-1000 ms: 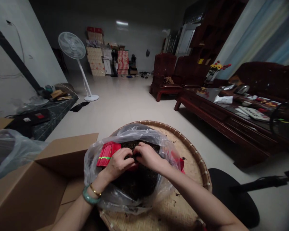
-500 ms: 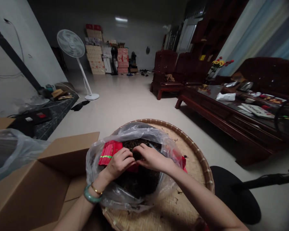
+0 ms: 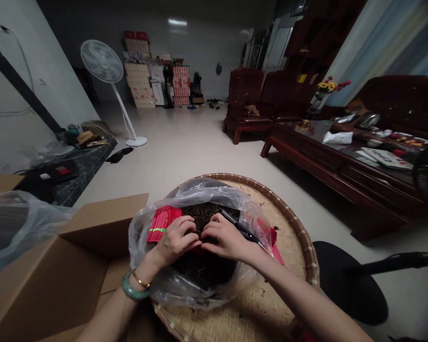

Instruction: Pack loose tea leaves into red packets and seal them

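A clear plastic bag [image 3: 148, 280] of dark, dried leaf-like material [image 3: 205, 213] lies open on a round woven bamboo tray [image 3: 308, 256]. Over the leaves, my left hand [image 3: 176, 240] curls its fingers inward and meets my right hand [image 3: 224, 237], also closed. Between and below the fingertips a little red shows, apparently a small red packet mostly hidden by the hands. A stack of red packets [image 3: 163, 221] with a green band lies in the bag beside my left hand. Just behind my right hand rests a long black-handled tool [image 3: 235, 222], its kind unclear.
An open cardboard box [image 3: 82, 266] stands left of the tray. More red packets [image 3: 276, 247] lie at the tray's right side. A black round stand base [image 3: 349, 280] is on the floor to the right. Beyond are a white fan [image 3: 102, 61] and a dark wooden table [image 3: 314, 156].
My right hand has shifted slightly down and its fingers are curled more. More of the black tool and the leaves shows. The view has tilted a little.
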Demonstrator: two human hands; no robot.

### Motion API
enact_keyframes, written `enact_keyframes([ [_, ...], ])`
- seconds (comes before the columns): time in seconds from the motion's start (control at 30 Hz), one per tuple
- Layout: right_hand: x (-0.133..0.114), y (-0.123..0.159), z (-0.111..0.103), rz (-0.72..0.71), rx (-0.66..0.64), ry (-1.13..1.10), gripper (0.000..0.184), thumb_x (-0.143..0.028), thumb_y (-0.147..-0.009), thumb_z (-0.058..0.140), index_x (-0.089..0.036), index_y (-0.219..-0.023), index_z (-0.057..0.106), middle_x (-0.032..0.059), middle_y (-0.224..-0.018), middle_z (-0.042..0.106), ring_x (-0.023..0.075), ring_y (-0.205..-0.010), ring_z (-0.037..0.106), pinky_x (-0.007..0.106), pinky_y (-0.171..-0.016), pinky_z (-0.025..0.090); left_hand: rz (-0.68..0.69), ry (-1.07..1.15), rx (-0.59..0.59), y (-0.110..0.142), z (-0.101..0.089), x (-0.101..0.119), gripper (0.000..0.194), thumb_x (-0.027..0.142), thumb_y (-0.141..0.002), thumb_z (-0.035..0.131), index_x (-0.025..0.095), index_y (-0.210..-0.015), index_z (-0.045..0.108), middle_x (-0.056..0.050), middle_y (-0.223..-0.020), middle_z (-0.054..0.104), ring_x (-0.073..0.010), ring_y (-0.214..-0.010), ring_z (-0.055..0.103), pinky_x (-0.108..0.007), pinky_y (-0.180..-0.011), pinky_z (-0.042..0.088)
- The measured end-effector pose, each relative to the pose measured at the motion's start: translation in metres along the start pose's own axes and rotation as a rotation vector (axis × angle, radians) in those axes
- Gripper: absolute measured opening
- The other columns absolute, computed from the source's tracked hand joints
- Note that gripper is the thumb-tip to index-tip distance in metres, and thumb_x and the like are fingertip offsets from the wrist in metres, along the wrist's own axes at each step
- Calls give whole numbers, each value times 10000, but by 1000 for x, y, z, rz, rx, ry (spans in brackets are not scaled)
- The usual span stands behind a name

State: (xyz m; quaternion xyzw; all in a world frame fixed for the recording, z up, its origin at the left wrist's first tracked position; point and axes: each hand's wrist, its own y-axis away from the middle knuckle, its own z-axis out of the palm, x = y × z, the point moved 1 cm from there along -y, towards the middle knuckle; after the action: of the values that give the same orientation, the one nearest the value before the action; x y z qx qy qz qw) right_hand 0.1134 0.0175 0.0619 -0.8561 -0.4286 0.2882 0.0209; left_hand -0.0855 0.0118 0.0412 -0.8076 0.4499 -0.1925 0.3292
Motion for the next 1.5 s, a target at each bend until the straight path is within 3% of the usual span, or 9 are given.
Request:
enact_keyframes([
  [0.13,-5,-4,0,-94,-167,236,254,-404,-837,596,-165,-909,644,78,-863,641,221,-911,488,354,-819,427,18,9,74,2,0,2,72,259,-813,643,190,-804,625,-53,-906,569,-208,-964,531,-362,-806,518],
  [0.23,-4,-8,7,-110,-243,367,169,-277,-887,530,-142,-872,631,88,-859,634,208,-845,511,338,-776,437,-29,87,101,7,3,2,117,226,-783,677,224,-890,629,-55,-1001,570,-201,-988,546,-361,-834,517],
  [0.43,3,-7,8,-17,-125,180,154,-167,-899,506,-165,-1021,600,78,-1009,636,181,-925,552,294,-799,457,-714,608,-121,22,25,0,848,270,-623,802,213,-1337,348,-116,-1200,572,-243,-1082,575,-405,-919,489],
  [0.57,-2,-3,-2,112,-107,37,200,-178,-851,583,-159,-1048,565,86,-972,637,186,-875,589,302,-757,482,-894,844,-244,18,40,5,470,210,-615,766,157,-1045,583,-42,-966,652,-202,-910,610,-321,-829,496],
  [0.67,-3,0,-14,58,-66,-93,154,-142,-840,579,-179,-990,578,63,-960,651,172,-871,609,293,-764,490,-944,883,-193,11,45,9,311,240,-624,739,130,-883,605,-8,-823,626,-165,-777,579,-283,-732,484],
  [0.87,7,4,-32,-94,81,-179,144,-172,-900,500,-184,-904,644,75,-973,655,149,-863,616,264,-750,494,-1019,842,-117,7,50,14,439,297,-541,800,147,-896,592,19,-799,592,-160,-758,547,-276,-705,466],
  [1.2,-11,2,-16,65,-23,127,160,-301,-840,612,-154,-882,661,75,-779,634,200,-804,512,288,-665,449,-960,802,-146,13,61,15,390,292,-593,769,167,-847,502,57,-724,534,-113,-665,484,-208,-601,387],
  [1.43,-2,8,-12,2,10,45,207,-198,-908,494,-187,-787,661,54,-786,657,196,-889,488,311,-781,441,-972,857,-159,15,64,19,507,283,-560,795,172,-987,545,7,-883,612,-153,-782,548,-252,-699,440],
  [1.5,-6,8,-15,4,7,20,199,-203,-911,484,-189,-834,666,59,-824,659,205,-942,485,333,-823,438,-963,876,-204,15,63,19,396,313,-601,770,152,-910,580,9,-824,610,-145,-734,530,-244,-659,429],
])
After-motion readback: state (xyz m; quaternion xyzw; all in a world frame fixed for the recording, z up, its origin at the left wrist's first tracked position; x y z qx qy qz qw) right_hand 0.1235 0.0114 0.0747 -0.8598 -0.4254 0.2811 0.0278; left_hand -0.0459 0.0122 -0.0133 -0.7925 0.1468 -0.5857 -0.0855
